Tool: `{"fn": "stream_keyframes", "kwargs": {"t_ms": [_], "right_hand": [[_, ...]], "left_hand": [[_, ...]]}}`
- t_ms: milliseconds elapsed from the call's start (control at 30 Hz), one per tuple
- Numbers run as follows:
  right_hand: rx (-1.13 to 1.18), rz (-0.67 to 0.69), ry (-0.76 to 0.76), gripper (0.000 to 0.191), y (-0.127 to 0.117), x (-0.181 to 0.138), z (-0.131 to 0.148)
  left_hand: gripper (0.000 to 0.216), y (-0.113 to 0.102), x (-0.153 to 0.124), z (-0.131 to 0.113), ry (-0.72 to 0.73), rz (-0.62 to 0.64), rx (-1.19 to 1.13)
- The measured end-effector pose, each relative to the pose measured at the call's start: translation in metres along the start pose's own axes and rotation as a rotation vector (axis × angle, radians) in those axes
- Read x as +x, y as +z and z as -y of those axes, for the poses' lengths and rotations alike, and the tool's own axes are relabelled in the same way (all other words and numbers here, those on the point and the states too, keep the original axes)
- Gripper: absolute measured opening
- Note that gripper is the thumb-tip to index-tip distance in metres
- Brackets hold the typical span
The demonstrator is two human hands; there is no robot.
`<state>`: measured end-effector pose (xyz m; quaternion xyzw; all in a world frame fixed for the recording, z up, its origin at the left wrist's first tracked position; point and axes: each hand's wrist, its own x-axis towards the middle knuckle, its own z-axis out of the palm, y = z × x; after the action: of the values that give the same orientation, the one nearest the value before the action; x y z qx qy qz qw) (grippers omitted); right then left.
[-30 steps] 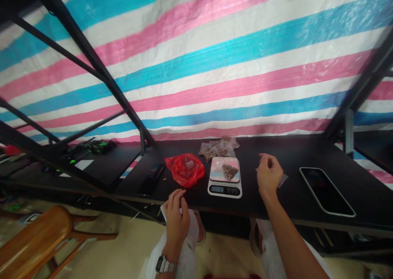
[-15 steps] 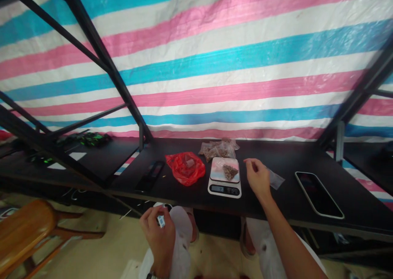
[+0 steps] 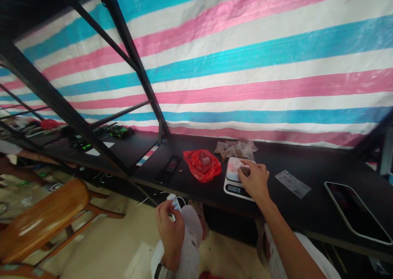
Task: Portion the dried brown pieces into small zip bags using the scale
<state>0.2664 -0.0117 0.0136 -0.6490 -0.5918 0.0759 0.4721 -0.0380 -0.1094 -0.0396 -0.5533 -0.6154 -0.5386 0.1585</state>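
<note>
Right grip meets brown bits on scale, its long axis running near-to-far.

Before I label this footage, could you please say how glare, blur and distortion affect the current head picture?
Head view: pale glare on the striped sheet, toward the right; head view: wide-angle distortion seems to stretch the phone near the right edge; head view: the digits on the scale too blurred to read surely.
</note>
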Motion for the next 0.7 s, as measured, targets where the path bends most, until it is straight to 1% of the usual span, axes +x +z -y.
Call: {"fn": "stream_keyframes", "kwargs": {"t_ms": [133,200,267,433,500,600,700], "right_hand": [[0.021,-0.009,0.007,0.039,0.003,0.002,-0.003],[0.037,-0.014,0.01,0.038,0.002,0.003,-0.003],[0.05,-0.021,0.014,0.037,0.001,0.003,-0.004],[0.144,-0.061,0.025,0.04,-0.006,0.006,-0.006],[0.189,-0.068,0.033,0.041,-0.01,0.008,-0.006],[0.236,-0.063,0.048,0.043,-0.015,0.01,-0.007],[0.25,-0.057,0.05,0.042,-0.019,0.012,-0.008]], "left_hand": [[0.02,-0.001,-0.003,0.001,-0.014,0.028,0.047],[0.017,0.003,0.003,0.001,-0.015,0.064,0.086],[0.016,0.011,0.017,0.001,-0.014,0.129,0.141],[0.024,0.044,0.077,0.008,0.006,0.36,0.319],[0.025,0.056,0.096,0.011,0.035,0.454,0.365],[0.025,0.065,0.108,0.013,0.068,0.533,0.413],[0.027,0.065,0.108,0.008,0.082,0.552,0.442]]}}
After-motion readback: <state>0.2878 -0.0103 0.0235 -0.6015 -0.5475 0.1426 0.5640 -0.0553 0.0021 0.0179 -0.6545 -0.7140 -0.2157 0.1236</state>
